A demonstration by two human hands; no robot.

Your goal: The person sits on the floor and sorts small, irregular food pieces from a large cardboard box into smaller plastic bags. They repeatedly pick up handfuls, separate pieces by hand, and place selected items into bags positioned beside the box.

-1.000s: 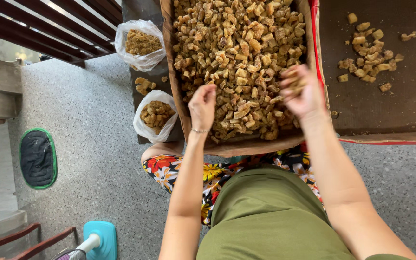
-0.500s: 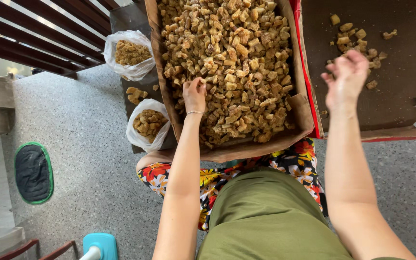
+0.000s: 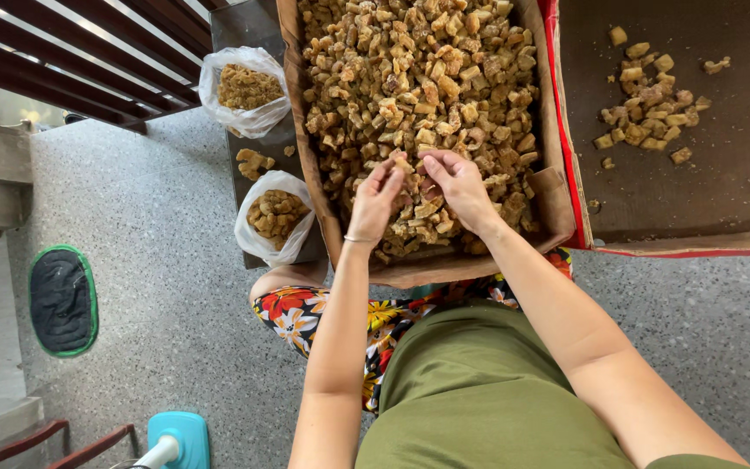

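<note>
Both your hands are low in the near end of the big cardboard box [image 3: 305,165], which is full of golden-brown fried chunks [image 3: 427,78]. Left hand [image 3: 378,201] and right hand [image 3: 457,189] sit close together, fingertips nearly meeting over 1 pale chunk [image 3: 404,162] at the top of the pile. Looks like both pinch at that same piece, but I cannot tell for sure whether either hand is actually closed on it; fingers are curled, not flat.

Layout:
- Second box [image 3: 722,217] with the red edge is just right of the main one, nearly bare, 1 small cluster of sorted pieces [image 3: 648,108] at its far side
- 2 clear plastic bags of the same stuff on the left: far bag [image 3: 245,87], near bag [image 3: 275,215], with a few loose pieces [image 3: 253,161] between them
- Box's near edge rests over your floral-print lap [image 3: 305,317]

Judgement on doing this well:
- Pick with fingertips only, 1 piece at a time, so you don't crush brittle chunks
- Lift straight up before moving sideways; the box wall on the right is tall and the torn corner near your right wrist could snag
- Keep the left hand steadying the pile while the right carries, less spill over the near edge
- Work the near end first, then rake far pieces towards you
</note>
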